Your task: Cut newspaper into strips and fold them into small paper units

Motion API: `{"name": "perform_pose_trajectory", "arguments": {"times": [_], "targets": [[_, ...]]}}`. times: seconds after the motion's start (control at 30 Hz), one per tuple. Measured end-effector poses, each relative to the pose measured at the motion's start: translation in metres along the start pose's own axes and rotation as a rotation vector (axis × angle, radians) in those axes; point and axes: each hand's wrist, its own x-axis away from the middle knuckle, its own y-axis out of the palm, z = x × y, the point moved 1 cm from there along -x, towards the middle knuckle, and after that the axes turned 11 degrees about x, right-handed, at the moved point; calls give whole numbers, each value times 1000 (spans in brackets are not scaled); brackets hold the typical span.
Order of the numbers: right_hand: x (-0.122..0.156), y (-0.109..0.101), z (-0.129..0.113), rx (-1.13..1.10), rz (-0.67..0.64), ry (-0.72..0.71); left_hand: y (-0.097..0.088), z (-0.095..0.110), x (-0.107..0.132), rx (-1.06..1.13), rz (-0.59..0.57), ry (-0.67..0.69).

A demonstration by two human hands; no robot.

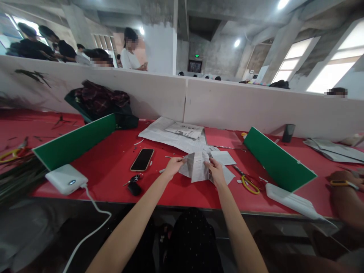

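A folded piece of newspaper (196, 167) is held up just above the red table (110, 170) between both my hands. My left hand (173, 167) pinches its left edge. My right hand (215, 171) pinches its right edge, fingers closed on the paper. More newspaper sheets (173, 134) lie spread behind it. A white paper square (223, 157) lies just past my right hand.
A black phone (142, 159) and car keys (134, 185) lie left of my hands. Yellow-handled scissors (248, 183) lie to the right. Two green dividers (76, 141) (277, 159) flank the spot. A white power bank (66, 179) with cable sits near left. Another person's arm (345, 182) rests far right.
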Motion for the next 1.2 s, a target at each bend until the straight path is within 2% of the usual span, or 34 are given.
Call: {"name": "perform_pose_trajectory", "arguments": {"times": [0.07,0.17,0.27,0.37,0.57,0.83,0.93,1.0,1.1,1.2], "targets": [[0,-2,-1,-14,18,-8,-4,4,0,-20,30,15],[0,-6,-4,-141,-6,56,-10,10,1,-51,54,-1],[-2,-10,-7,-259,-42,118,-14,14,3,-73,40,-42],[-2,-12,-12,-269,-60,108,-15,14,4,-77,27,-68],[5,-4,-14,-199,-141,96,-8,9,4,-1,-11,-87],[13,6,-5,16,-230,92,-1,8,8,69,-79,-74],[12,6,-3,45,-231,87,1,6,10,76,-105,-45],[11,5,-1,68,-223,67,3,5,10,69,-83,-57],[8,6,-1,97,-195,24,4,4,11,93,-42,-130],[6,8,-3,112,-162,-23,3,3,11,119,-53,-203]]}}
